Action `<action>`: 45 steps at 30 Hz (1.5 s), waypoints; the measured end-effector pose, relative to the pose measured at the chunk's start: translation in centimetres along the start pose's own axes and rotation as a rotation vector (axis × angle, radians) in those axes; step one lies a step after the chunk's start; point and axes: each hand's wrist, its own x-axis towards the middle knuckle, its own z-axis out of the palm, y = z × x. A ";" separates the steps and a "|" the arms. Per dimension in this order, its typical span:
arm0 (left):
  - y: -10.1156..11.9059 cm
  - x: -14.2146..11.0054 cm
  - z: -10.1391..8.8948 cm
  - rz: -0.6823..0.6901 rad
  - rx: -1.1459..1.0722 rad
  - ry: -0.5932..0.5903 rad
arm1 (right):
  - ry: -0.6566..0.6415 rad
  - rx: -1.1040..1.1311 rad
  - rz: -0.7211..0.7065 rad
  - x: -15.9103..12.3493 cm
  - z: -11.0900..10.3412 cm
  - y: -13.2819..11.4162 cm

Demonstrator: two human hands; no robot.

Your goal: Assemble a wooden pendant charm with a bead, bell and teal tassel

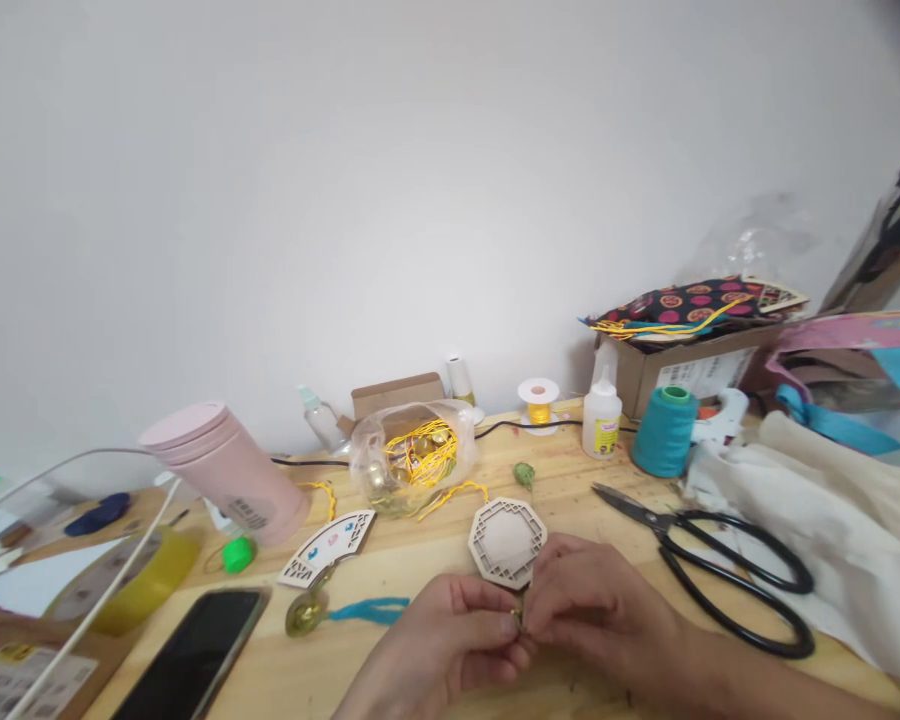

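Note:
My left hand [465, 640] and my right hand [600, 610] meet at the near middle of the table, fingertips pinched together. Between them shows a bit of a small brass-coloured piece [520, 614], mostly hidden by the fingers. Just beyond lies an octagonal wooden pendant [508, 541] with a lattice rim and a yellow cord [461, 490]; my right fingers overlap its edge. To the left rest a fan-shaped wooden pendant [328, 548], a round brass-coloured bell [305, 614] and a blue tassel [369, 610].
Black-handled scissors [709, 545], a teal thread cone [664, 432] and a glue bottle [602, 415] stand right. A plastic bag [367, 470] holds yellow cords. On the left are a pink tumbler [229, 470], a phone [191, 655] and yellow tape [166, 565].

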 end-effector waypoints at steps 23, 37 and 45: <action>0.2 0.3 -0.2 -0.007 -0.070 0.012 | 0.150 0.177 0.154 0.1 0.1 -0.1; -0.2 0.1 -0.2 -0.012 -0.055 0.010 | 0.106 0.135 0.124 0.1 0.2 -0.1; -0.1 0.0 -0.1 -0.009 -0.046 -0.007 | 0.089 0.130 0.166 0.1 0.2 -0.1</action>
